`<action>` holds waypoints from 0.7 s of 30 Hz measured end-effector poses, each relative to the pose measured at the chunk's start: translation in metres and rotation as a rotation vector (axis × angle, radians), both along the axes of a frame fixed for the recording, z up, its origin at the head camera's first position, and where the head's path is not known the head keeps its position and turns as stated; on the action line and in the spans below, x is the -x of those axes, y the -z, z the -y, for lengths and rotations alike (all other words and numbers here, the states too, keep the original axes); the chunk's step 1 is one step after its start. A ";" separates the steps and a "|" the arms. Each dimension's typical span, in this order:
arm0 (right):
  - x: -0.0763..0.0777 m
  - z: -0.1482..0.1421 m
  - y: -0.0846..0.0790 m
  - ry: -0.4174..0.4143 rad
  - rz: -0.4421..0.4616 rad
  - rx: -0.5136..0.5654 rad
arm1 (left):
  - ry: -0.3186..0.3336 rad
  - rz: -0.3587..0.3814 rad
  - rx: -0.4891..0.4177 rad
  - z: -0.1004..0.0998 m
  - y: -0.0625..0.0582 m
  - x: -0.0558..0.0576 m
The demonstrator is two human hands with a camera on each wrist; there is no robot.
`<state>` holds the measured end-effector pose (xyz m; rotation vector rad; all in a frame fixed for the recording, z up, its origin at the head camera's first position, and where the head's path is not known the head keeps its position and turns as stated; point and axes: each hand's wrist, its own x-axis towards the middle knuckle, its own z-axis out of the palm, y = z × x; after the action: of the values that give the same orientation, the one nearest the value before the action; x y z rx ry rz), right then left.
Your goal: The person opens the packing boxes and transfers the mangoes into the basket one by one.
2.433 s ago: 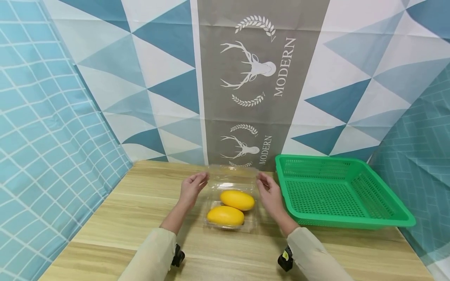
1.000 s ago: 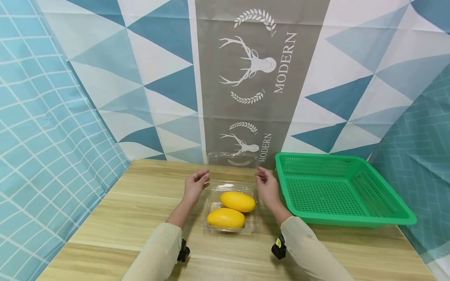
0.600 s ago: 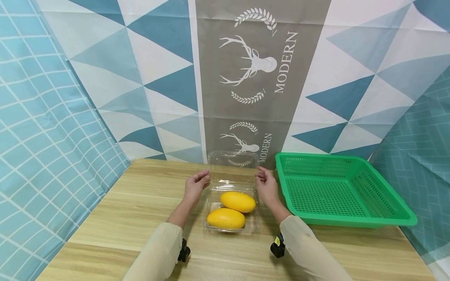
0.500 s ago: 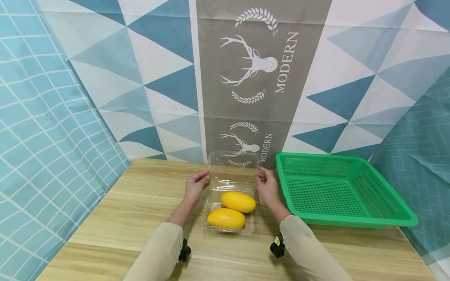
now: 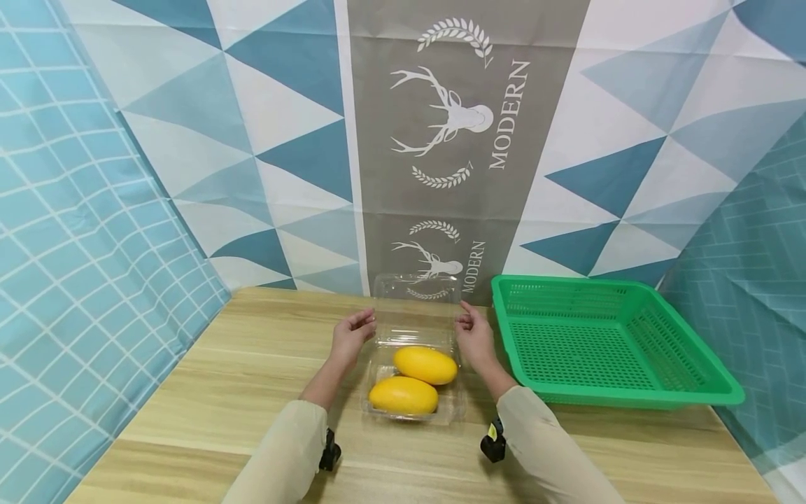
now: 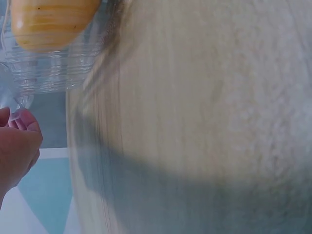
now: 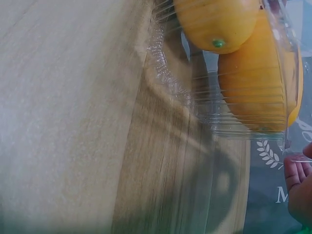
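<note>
A clear plastic clamshell container sits on the table with its lid raised at the back. Two oval yellow fruits, mango-like, lie in its base: one farther back, the other in front. My left hand pinches the lid's left edge, and in the left wrist view the hand has thumb and fingers on the clear plastic. On the opposite side, my right hand pinches the lid's right edge. The right wrist view shows that hand only partly, at the frame's edge.
To the right stands a green plastic basket with slotted walls, close to my right hand. The wooden table ends at a patterned cloth backdrop behind the container. Blue cloths hang at both sides.
Compared with 2.4 seconds ago, the lid stands taller in view, its top edge higher against the backdrop. Both hands still hold its sides. In the last half second little has moved.
</note>
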<state>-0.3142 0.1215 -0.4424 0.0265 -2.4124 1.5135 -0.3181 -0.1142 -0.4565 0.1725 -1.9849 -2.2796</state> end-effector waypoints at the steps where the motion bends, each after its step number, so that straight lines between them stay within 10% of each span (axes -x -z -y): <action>1: 0.000 0.000 0.000 0.001 0.003 -0.002 | 0.005 -0.001 0.002 0.000 0.001 0.000; 21: 0.003 -0.001 0.007 0.045 0.052 -0.022 | 0.044 -0.004 0.003 0.001 0.008 0.003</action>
<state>-0.3176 0.1228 -0.4491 -0.0625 -2.4536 1.4856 -0.3213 -0.1148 -0.4643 0.1250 -2.0093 -2.3018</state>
